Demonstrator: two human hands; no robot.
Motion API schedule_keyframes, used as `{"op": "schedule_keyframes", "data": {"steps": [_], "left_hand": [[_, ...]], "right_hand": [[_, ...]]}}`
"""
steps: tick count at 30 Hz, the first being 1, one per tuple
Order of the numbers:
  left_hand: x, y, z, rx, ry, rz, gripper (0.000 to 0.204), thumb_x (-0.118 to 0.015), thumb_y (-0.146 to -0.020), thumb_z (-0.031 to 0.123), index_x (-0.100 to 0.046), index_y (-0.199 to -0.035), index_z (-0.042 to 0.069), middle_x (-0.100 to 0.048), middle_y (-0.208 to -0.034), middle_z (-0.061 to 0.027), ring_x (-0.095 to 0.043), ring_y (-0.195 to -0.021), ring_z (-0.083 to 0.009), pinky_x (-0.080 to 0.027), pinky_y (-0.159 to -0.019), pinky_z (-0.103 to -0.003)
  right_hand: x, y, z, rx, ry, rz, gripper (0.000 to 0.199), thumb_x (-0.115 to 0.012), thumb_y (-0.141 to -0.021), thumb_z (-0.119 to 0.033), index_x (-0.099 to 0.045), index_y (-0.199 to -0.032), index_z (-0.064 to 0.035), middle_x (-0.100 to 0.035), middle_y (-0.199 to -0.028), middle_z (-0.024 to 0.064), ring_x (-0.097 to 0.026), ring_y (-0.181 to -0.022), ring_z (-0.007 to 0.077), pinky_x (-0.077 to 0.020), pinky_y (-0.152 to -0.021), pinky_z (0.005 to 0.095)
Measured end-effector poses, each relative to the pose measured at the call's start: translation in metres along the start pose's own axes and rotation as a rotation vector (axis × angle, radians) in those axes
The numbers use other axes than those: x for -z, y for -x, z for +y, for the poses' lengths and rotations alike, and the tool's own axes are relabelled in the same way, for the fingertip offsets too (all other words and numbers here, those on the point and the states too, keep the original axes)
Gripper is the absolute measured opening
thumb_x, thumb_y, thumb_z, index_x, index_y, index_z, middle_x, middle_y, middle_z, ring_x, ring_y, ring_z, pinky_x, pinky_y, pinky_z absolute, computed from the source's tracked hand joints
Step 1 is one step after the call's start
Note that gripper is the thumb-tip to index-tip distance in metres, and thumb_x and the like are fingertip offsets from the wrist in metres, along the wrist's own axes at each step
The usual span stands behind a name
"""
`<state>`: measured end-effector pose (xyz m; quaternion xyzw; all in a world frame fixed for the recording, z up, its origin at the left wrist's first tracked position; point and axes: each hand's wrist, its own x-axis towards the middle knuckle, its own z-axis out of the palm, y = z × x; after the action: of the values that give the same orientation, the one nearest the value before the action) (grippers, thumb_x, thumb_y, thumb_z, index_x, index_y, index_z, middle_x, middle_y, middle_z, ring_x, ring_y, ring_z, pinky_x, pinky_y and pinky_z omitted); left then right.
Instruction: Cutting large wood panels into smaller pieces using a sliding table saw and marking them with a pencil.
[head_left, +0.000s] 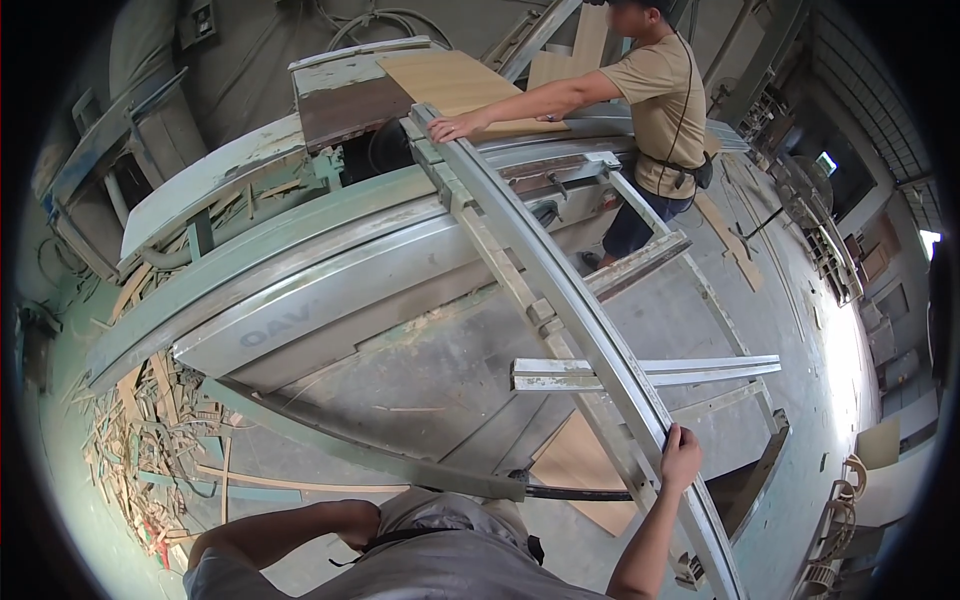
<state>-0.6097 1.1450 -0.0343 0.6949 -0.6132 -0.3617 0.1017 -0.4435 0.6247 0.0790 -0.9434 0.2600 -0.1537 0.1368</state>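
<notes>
A long grey metal rail (560, 270) runs slantwise from the far middle to the near right. Near its close end my right hand (681, 458) is closed over it, with the fingers curled around its edge. Against my waist rests my left hand (362, 520); its fingers are hidden, and nothing shows in it. At the rail's far end lies a co-worker's hand (455, 126). Beneath the rail are a second, worn bar (505, 265) with clamp-like blocks and a short metal crosspiece (715, 368). A long sliding-table beam (300, 290) of a saw machine passes under the far part.
The co-worker (668, 110) stands at the far side of the frame. Wood offcuts (150, 410) are heaped on the floor at the left. Wooden panels lie on the saw table (355, 105) and on the floor. A fan (800, 185) stands at the right.
</notes>
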Motion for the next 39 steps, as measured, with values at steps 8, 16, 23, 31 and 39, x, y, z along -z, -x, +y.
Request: {"op": "schedule_keyframes", "data": {"steps": [8, 16, 23, 31, 39], "left_hand": [[-0.051, -0.009, -0.013, -0.022, 0.035, 0.126, 0.029, -0.059, -0.067, 0.035, -0.064, -0.060, 0.008, -0.062, -0.065, -0.0130, -0.061, -0.067, -0.0318, -0.049, -0.066, -0.041], [-0.032, -0.008, 0.002, -0.126, 0.119, 0.065, 0.024, -0.057, -0.069, 0.031, -0.063, -0.067, 0.008, -0.062, -0.072, -0.0139, -0.059, -0.072, -0.0349, -0.048, -0.069, -0.043], [-0.049, -0.015, 0.028, -0.111, 0.176, 0.237, 0.018, -0.060, -0.064, 0.025, -0.063, -0.060, 0.008, -0.061, -0.062, -0.0124, -0.061, -0.064, -0.0331, -0.048, -0.059, -0.043], [-0.033, -0.041, 0.063, -0.091, 0.017, 0.145, 0.024, -0.059, -0.067, 0.030, -0.063, -0.058, 0.008, -0.061, -0.061, -0.0125, -0.061, -0.063, -0.0330, -0.048, -0.058, -0.043], [-0.047, -0.090, 0.125, -0.031, 0.014, -0.060, 0.024, -0.056, -0.072, 0.031, -0.063, -0.071, 0.007, -0.064, -0.076, -0.0146, -0.061, -0.076, -0.0340, -0.048, -0.073, -0.042]], "right_hand": [[0.001, 0.002, -0.004, 0.035, -0.012, 0.024, 0.037, -0.050, -0.088, -0.034, -0.067, -0.087, -0.0014, -0.063, -0.077, 0.0209, -0.061, -0.074, 0.0365, -0.0463, -0.067, 0.0411], [0.006, 0.003, -0.008, 0.005, 0.010, 0.010, 0.035, -0.052, -0.087, -0.034, -0.067, -0.085, -0.0028, -0.063, -0.079, 0.0193, -0.061, -0.075, 0.0353, -0.0464, -0.068, 0.0412], [0.010, 0.008, -0.007, -0.014, 0.030, -0.011, 0.035, -0.051, -0.087, -0.035, -0.067, -0.085, -0.0039, -0.064, -0.079, 0.0186, -0.060, -0.074, 0.0362, -0.0463, -0.067, 0.0425], [0.025, 0.021, -0.005, 0.038, -0.014, 0.006, 0.032, -0.052, -0.086, -0.036, -0.068, -0.089, -0.0075, -0.065, -0.087, 0.0164, -0.061, -0.080, 0.0352, -0.0475, -0.071, 0.0424], [0.039, 0.023, 0.018, 0.184, -0.105, 0.016, 0.031, -0.054, -0.084, -0.032, -0.066, -0.093, -0.0048, -0.063, -0.087, 0.0163, -0.059, -0.080, 0.0349, -0.0465, -0.071, 0.0426]]}}
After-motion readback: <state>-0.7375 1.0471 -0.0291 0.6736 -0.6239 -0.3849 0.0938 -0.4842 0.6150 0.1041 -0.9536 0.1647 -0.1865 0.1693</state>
